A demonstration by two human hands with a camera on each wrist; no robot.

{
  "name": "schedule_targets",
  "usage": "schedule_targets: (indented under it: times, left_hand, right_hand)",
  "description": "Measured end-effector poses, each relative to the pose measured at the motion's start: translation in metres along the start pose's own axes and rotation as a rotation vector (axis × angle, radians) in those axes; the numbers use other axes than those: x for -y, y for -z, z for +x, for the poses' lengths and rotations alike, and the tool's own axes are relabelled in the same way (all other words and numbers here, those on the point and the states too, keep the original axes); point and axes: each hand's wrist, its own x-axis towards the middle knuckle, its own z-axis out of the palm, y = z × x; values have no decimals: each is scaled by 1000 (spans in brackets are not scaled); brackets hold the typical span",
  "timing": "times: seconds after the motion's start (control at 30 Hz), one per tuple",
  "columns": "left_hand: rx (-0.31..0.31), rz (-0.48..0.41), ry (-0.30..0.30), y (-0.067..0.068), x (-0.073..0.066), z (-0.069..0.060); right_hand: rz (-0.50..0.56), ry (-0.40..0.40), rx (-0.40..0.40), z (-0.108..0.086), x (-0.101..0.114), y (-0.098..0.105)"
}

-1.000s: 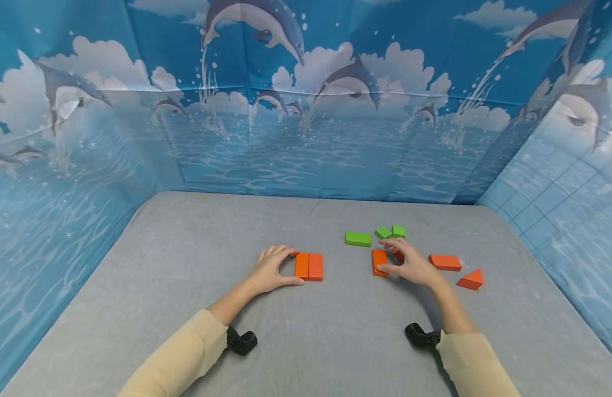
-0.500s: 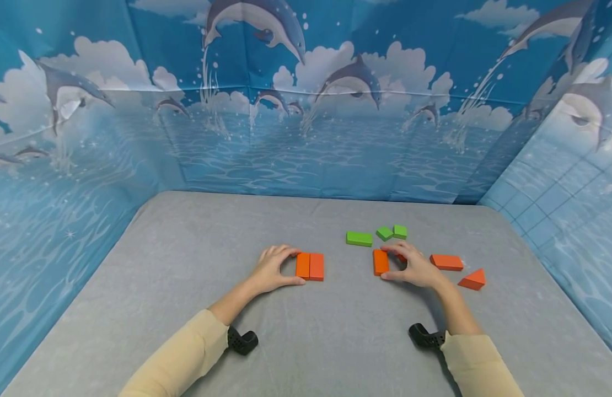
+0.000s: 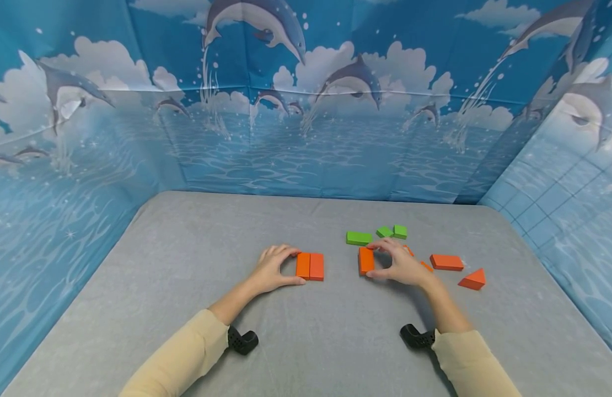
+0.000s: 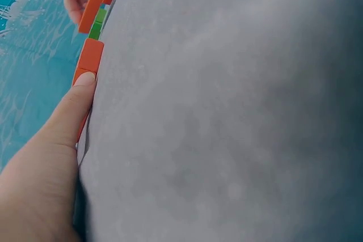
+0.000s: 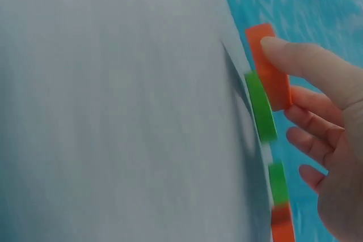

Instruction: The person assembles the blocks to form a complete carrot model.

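Note:
Two orange rectangular blocks lie side by side on the grey cloth. My left hand (image 3: 272, 270) holds the left orange block (image 3: 302, 266) by its near and far ends, between thumb and fingers. The right orange block (image 3: 316, 267) touches it along the long side. Farther right, my right hand (image 3: 403, 266) pinches another orange block (image 3: 366, 261) between thumb and fingers. In the right wrist view this block (image 5: 269, 69) appears raised off the cloth and tilted. Behind the right hand, small orange pieces (image 3: 427, 266) show only in part.
Behind the right hand lie a long green block (image 3: 359, 238) and two small green blocks (image 3: 399, 231). To its right are an orange block (image 3: 446, 262) and an orange triangular block (image 3: 472, 279). A dolphin-print curtain (image 3: 286, 149) surrounds the grey surface (image 3: 306, 342).
My right hand has gripped the orange block, lifted it and shifted it left, uncovering parts of orange pieces behind. The left hand and its two blocks have stayed in place.

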Motion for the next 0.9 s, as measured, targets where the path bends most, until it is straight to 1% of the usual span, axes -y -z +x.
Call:
schedule_targets:
  times: [0.13,0.27,0.4,0.53,0.73,0.9]
  left_hand:
    - [-14,2,-19,-1,1,0]
    - [-7,10,-15,-1,1,1]
    - [-1,12,-12,-1,1,1]
    - [6,7,-9,1,2,0]
    - [7,15,-7,1,1,1]
    - [-15,-4,-15,0,-2,0]
  right_hand:
    - [28,31,7,9,16,-13]
    - [39,46,15,16,28,-26]
    - [45,46,25,23,36,-36]
    - [34,52,32,28,39,-44]
    - [33,32,48,31,41,-49]
    - [32,26,54,31,42,-51]
